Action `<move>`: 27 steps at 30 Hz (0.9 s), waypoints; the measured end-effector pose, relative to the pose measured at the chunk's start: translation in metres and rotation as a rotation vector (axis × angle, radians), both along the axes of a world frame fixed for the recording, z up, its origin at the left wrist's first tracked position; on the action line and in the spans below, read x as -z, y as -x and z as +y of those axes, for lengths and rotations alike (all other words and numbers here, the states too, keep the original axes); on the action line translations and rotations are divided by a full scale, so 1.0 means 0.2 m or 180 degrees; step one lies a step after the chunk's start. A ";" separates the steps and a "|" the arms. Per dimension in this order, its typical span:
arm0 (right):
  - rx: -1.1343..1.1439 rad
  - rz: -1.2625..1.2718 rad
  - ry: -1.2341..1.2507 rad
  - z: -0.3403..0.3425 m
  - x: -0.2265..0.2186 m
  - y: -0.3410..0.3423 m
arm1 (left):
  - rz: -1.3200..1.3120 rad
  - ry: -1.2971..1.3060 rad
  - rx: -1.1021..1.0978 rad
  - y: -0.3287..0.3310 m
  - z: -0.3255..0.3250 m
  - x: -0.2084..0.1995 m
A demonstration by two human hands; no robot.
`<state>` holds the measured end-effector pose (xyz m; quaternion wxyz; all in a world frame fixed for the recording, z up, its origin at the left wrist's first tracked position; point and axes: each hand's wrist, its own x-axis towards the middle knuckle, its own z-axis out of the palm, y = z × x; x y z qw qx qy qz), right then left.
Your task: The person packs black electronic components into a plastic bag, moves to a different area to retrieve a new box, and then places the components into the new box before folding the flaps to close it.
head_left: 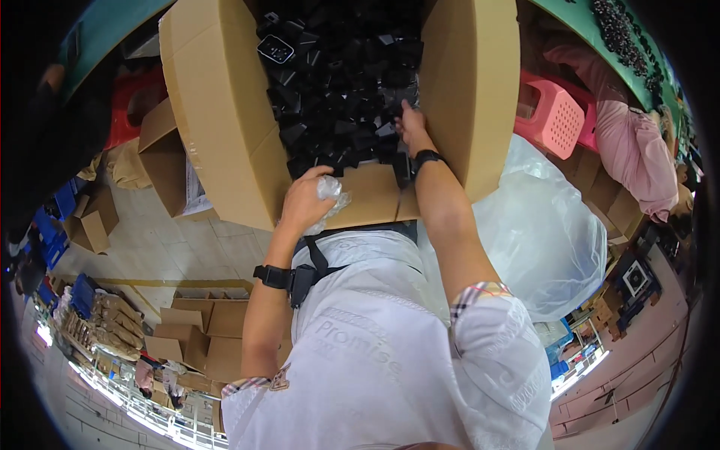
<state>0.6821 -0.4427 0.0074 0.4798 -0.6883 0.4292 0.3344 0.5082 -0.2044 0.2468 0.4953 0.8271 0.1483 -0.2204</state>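
Observation:
A large cardboard box [366,191] stands open in front of me, filled with a heap of small black plastic pieces [330,112]. One piece [276,49] with a pale rounded frame lies on the heap at the far left. At the box's near edge my left hand [304,199] is closed round a crumpled clear plastic bag [328,196]. My right hand [412,127] reaches inside along the right wall, fingers apart over the black pieces; I make out nothing held in it. A glossy clear patch shows just beyond its fingertips. Both wrists wear black straps.
To the right lies a big clear plastic bag [555,225], below a pink stool [551,116]. A person in pink [630,142] sits beside a green table [592,22]. Smaller cartons [169,150] and a red stool [131,109] stand on the left; more cartons [199,337] lie behind.

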 end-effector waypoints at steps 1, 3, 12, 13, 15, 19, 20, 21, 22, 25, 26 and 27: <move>0.0036 0.0004 -0.0003 -0.01 0.05 -0.04 | 0.0053 0.0226 0.0011 0.00 -0.01 0.01; 0.0040 -0.0432 0.0864 -0.04 0.13 -0.01 | 0.0158 0.0205 0.0024 -0.01 -0.02 0.01; 0.0796 -0.0154 0.1422 0.01 0.03 0.00 | 0.0436 0.0188 0.0022 -0.03 -0.03 0.04; 0.0837 -0.0177 0.1455 -0.03 0.00 -0.01 | 0.0458 0.0233 0.0044 -0.04 -0.04 0.03; -0.0469 -0.0514 0.1480 0.12 -0.21 0.08 | 0.0548 0.0154 -0.0095 0.02 0.01 0.00; -0.2134 -0.3491 0.2428 0.12 -0.51 0.18 | 0.0421 0.0128 -0.0027 0.03 0.00 0.06; -0.2138 -0.3494 0.2476 0.10 -0.54 0.15 | 0.0394 0.0119 0.0049 0.02 -0.01 0.07; -0.2186 -0.3113 0.1560 0.08 -0.57 0.12 | 0.0378 0.0149 0.0057 0.02 -0.02 0.07; -0.2200 -0.2697 0.0649 0.06 -0.60 0.10 | 0.0334 0.0126 -0.0002 0.02 -0.02 0.07; -0.2648 -0.1898 0.0880 0.02 -0.67 -0.02 | 0.0326 0.0134 -0.0093 0.00 -0.02 0.07; -0.3165 -0.1758 0.0922 -0.02 -0.67 -0.03 | 0.0375 0.0204 -0.0049 0.00 -0.02 0.06; -0.3264 -0.1625 0.0310 -0.05 -0.63 -0.03 | 0.0379 0.0206 -0.0052 0.00 -0.02 0.06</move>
